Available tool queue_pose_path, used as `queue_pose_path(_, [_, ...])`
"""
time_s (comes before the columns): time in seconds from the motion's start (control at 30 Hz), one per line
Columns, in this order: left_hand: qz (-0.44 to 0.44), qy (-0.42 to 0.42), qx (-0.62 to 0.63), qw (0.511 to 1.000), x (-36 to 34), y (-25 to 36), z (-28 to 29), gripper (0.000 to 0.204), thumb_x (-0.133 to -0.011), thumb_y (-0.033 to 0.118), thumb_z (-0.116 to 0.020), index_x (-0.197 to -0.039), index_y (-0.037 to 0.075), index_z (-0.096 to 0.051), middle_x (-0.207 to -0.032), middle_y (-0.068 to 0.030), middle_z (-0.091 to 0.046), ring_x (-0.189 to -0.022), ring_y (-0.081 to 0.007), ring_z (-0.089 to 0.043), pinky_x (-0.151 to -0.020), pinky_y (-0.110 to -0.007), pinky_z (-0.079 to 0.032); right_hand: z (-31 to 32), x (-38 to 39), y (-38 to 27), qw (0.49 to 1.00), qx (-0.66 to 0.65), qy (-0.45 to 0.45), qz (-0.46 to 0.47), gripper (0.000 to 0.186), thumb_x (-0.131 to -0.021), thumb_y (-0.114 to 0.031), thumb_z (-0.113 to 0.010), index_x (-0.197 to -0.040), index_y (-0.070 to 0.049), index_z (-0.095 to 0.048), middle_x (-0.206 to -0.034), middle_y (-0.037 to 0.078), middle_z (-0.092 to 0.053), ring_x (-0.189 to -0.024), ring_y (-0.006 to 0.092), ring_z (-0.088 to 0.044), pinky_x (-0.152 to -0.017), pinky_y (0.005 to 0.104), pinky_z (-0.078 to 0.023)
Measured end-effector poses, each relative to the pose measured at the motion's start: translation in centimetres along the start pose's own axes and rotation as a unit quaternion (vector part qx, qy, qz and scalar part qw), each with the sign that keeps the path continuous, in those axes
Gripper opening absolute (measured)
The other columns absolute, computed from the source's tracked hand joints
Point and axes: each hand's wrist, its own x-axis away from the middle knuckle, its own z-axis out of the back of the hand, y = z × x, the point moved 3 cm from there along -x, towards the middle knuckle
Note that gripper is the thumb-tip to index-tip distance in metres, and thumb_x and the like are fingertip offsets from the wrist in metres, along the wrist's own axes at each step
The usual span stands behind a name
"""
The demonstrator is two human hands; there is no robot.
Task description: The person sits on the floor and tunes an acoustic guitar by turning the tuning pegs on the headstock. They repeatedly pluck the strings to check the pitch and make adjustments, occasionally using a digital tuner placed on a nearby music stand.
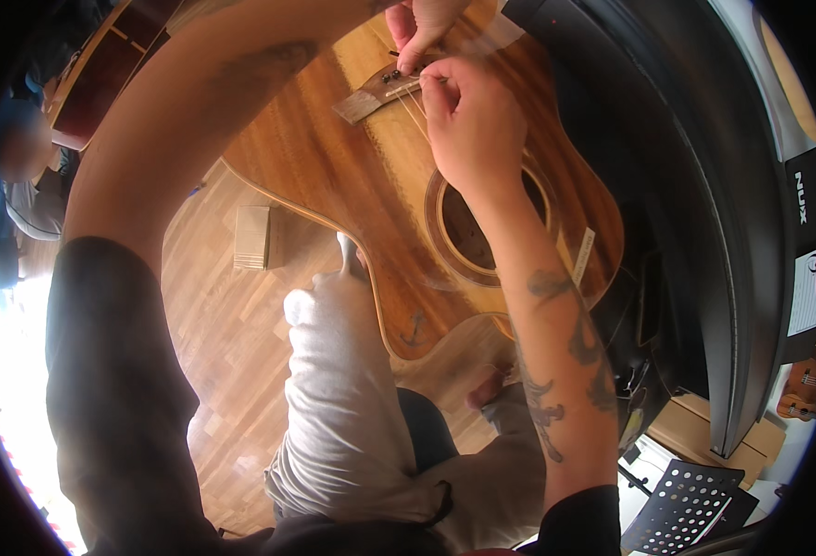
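Note:
An acoustic guitar [334,157] with a striped brown wooden top lies before me, its bridge [360,106] toward the far side and its sound hole [468,232] nearer. Dark bridge pins [390,77] stand in the bridge, and a few strings [414,100] run from it under my right hand. My left hand [423,30] reaches round to the bridge, thumb and fingers pinched just above the pins; what they hold is too small to make out. Close beside it, my right hand [477,116] is closed, thumb against forefinger, on a thin guitar string.
A long black case-like object [667,139] stands along the right of the guitar. Lower right are a perforated black music stand [684,505] and cardboard boxes [714,431]. A small cardboard box [252,237] sits on the wood floor. Another person [33,185] is at the far left, beside a dark red guitar [98,79].

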Motion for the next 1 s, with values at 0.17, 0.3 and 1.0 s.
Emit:
queue_pose_path(0.17, [-0.042, 0.068, -0.017, 0.997, 0.3, 3.8, 0.5, 0.033, -0.078, 0.021, -0.089, -0.105, 0.009, -0.074, -0.103, -0.0032, -0.073, -0.091, -0.0124, -0.069, -0.076, -0.026, -0.058, 1.4, 0.3, 1.9, 0.998, 0.052, 0.017, -0.021, 0.013, -0.094, -0.024, -0.065, -0.096, -0.013, -0.072, -0.073, 0.006, -0.070, -0.066, 0.0252, -0.066, -0.062, 0.0389, -0.050])
queue_pose_path(0.3, [-0.016, 0.170, 0.060, 0.983, 6.0, -1.1, -3.5, 0.029, -0.080, 0.018, -0.088, -0.103, 0.008, -0.074, -0.101, -0.0037, -0.074, -0.089, -0.0122, -0.070, -0.076, -0.026, -0.057, -0.6, -0.5, -0.8, 1.000, -0.007, 0.000, 0.007, 0.012, -0.093, -0.021, -0.066, -0.094, -0.010, -0.071, -0.074, 0.008, -0.070, -0.068, 0.0273, -0.068, -0.063, 0.0400, -0.051])
queue_pose_path(1.0, [-0.260, 0.536, 0.252, 0.762, 6.9, -1.3, -10.1, 0.016, -0.086, -0.004, -0.072, -0.100, -0.003, -0.066, -0.091, -0.0090, -0.073, -0.088, -0.0146, -0.071, -0.080, -0.029, -0.057, 0.3, -0.9, 0.8, 0.996, -0.086, 0.004, 0.015, 0.006, -0.086, -0.003, -0.065, -0.084, 0.000, -0.069, -0.078, 0.021, -0.069, -0.076, 0.0406, -0.068, -0.069, 0.0475, -0.053])
